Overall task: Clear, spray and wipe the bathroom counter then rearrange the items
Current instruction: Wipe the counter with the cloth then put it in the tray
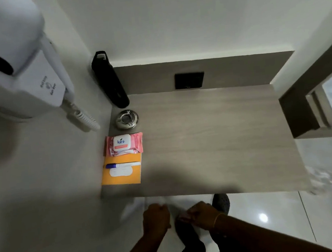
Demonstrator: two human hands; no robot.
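While both hands hang low in front of the counter (214, 141), nothing sits in the open middle of its wood-grain top; the items stand in a line along its left edge, against the wall.

Farthest back, in the corner: a black bottle (110, 80), upright, with a pale spot at its cap. Just in front of it, a round metal ashtray (127, 119). Next toward the front edge, a pink pack of wipes (124, 144) with a white lid that reads "kara". Its front edge touches or slightly overlaps an orange envelope (121, 172), which lies flat near the front left corner. On the envelope rests a pen (123, 165), white with a blue cap, lying crosswise with the cap toward the wall.

Left hand (156, 220): below the counter's front edge, over the floor, fingers curled into a loose fist; blurred, so I cannot tell whether it holds anything. Right hand (204, 214): just beside it, also curled, a thin yellow band at the wrist; something pale shows at the fingertips, too blurred to name, grip unclear.

A white wall-mounted hair dryer (15, 66) with a coiled cord hangs at upper left. A dark square plate (189, 80) is set in the back panel. Dark shoe (221, 202) on glossy floor tiles.
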